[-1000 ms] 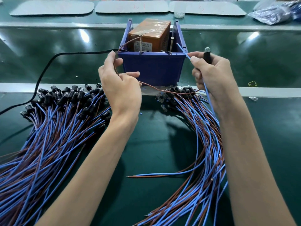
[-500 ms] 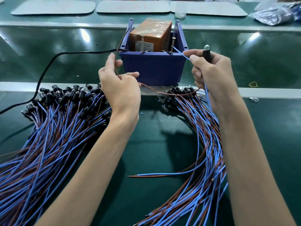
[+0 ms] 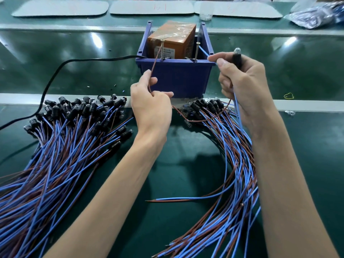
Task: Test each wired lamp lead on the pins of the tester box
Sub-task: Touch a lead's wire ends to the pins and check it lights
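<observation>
Left hand (image 3: 151, 108), right hand (image 3: 245, 86) near pins (image 3: 162, 50)

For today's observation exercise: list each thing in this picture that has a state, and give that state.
left hand, pinching the brown wire
right hand, gripping the lamp and blue wire
brown wire, tip at the left pin
blue wire, tip at the right pin
lamp, upright; glow cannot be told
black cable, running into the tester box

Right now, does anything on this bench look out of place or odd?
Minor things only: a yellow rubber band lies loose on the belt right of the blue bin, a stray clear lamp sits by the rail near it, and one lead lies apart between the two bundles.
</observation>
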The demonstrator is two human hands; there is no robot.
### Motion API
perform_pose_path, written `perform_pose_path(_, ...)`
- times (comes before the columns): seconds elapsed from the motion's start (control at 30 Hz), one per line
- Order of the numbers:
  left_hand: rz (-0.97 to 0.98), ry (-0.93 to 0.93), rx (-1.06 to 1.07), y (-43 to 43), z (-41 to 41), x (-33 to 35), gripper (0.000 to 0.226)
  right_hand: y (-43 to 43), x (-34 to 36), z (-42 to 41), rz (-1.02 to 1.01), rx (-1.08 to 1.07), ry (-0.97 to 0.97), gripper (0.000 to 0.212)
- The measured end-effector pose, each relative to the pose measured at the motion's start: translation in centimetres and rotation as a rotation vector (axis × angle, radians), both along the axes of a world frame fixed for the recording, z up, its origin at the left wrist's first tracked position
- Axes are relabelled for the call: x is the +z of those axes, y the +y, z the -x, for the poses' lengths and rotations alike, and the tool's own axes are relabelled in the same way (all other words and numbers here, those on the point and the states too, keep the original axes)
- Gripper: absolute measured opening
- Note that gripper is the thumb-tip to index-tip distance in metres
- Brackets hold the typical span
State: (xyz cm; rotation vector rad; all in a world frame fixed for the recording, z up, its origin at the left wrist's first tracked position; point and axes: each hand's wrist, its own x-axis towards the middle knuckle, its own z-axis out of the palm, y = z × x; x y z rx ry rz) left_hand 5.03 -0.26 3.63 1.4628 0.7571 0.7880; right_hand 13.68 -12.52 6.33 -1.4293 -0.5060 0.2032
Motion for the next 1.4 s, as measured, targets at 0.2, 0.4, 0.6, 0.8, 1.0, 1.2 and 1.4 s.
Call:
perform_pose_path(0.2,-0.051,-0.004,-0.022,-0.68,0.23,0.34,0.062,-0.03,0.16,0.11,0.007,0.008,-0.009,0.023)
perform_pose_path(0.4,-0.048,-0.014,-0.024,-1.03,0.34,0.74,0.062,0.00,0.21,0.17,0.011,0.001,-0.011,0.022)
perform_pose_path(0.6,-0.027,-0.028,0.004,-0.64,0.40,0.93,0.061,-0.01,0.25,0.20,0.018,0.005,-0.020,0.022)
perform_pose_path(0.8,-0.021,-0.015,-0.004,-0.54,0.26,0.82,0.059,0.03,0.33,0.31,0.019,0.001,-0.030,0.021)
perform_pose_path(1.0,0.028,0.008,-0.018,-0.92,0.00,0.15,0.057,-0.10,0.37,0.35,0.022,-0.003,-0.030,0.020)
perform_pose_path(1.2,0.056,-0.011,-0.039,-0.55,-0.05,0.20,0.057,-0.08,0.37,0.32,0.016,0.005,-0.031,0.020)
perform_pose_path(1.4,0.007,0.009,-0.079,-0.57,0.12,0.28,0.059,-0.14,0.35,0.37,0.019,0.012,-0.039,0.020)
